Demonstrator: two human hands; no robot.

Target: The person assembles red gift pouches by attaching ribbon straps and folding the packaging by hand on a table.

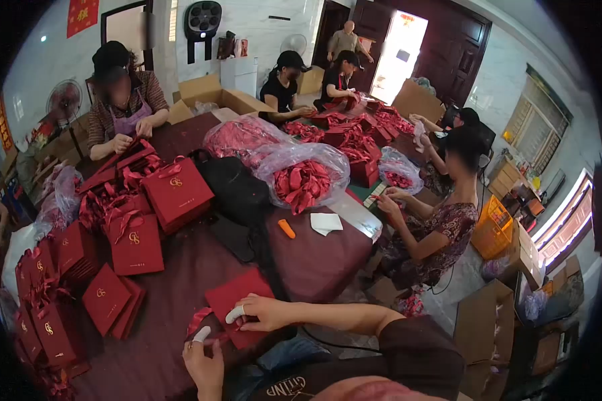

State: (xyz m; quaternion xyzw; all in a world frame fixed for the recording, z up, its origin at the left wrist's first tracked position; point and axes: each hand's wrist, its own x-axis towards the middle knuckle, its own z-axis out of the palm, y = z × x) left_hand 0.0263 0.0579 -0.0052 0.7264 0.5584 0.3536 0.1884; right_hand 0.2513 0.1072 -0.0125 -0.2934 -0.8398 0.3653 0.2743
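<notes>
A flat red paper gift bag [231, 292] lies at the table edge in front of me. My right hand [264, 313] rests over it, fingers curled onto the bag near its ribbon, with a white cover on one finger. Closer to me, my left hand [206, 361] has thumb and fingers drawn together at a red ribbon [198, 319] beside the bag; a white cover is on one of its fingers too. The exact grip of the fingertips is too small to make out. Left of my hands stand several red bags [107, 301] with gold lettering.
A black backpack [231, 187] sits mid-table, beside plastic sacks of red ribbons [303, 184]. An orange tool-like piece [286, 228] and white paper [326, 223] lie ahead. Several people work around the table. An open cardboard box [485, 321] and an orange crate [492, 227] stand right.
</notes>
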